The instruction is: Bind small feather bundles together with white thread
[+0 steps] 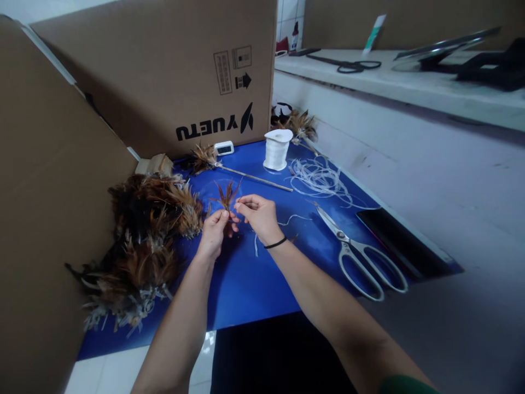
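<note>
My left hand (214,232) pinches the base of a small bunch of brown feathers (227,197) that stands up above the blue mat (246,273). My right hand (258,214), with a black band at the wrist, is closed right beside it, fingertips pinched at the bunch's base; a thin white string (257,241) trails near it, though whether the fingers hold it is unclear. A big pile of brown and black feathers (143,241) lies to the left of my left hand.
A white string spool (276,149), loose string loops (318,178), a feathered stick (246,175), a small white timer (223,148), large scissors (361,257) and a dark phone (397,241) lie on the mat. Cardboard walls (164,71) stand behind and left. A white shelf (410,87) rises right.
</note>
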Available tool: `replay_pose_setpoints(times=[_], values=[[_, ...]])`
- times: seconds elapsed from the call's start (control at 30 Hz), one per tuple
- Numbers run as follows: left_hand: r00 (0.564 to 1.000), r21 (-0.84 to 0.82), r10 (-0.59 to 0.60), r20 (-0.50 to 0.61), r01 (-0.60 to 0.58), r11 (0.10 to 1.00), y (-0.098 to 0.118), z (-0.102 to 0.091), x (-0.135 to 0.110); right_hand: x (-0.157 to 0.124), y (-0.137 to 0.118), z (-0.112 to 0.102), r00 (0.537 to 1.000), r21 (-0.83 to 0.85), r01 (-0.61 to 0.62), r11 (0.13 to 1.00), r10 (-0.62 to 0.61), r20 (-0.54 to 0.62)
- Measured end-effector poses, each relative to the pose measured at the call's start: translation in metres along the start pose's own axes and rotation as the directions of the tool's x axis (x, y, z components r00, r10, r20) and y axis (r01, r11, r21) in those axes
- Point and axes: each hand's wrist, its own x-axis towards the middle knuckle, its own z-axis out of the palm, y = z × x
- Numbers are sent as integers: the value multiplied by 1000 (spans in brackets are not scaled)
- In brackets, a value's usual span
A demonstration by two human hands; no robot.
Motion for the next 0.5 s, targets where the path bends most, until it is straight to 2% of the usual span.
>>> replay_pose_setpoints(times=[0.3,0.5], values=[[999,91,49,-3,-49,995,-2,2,-1,-7,-2,6,990,-207,110,972,-126,-68],[998,118,63,19,-65,991,-4,0,0,-12,0,8,959,-369,228,901,-273,-74]])
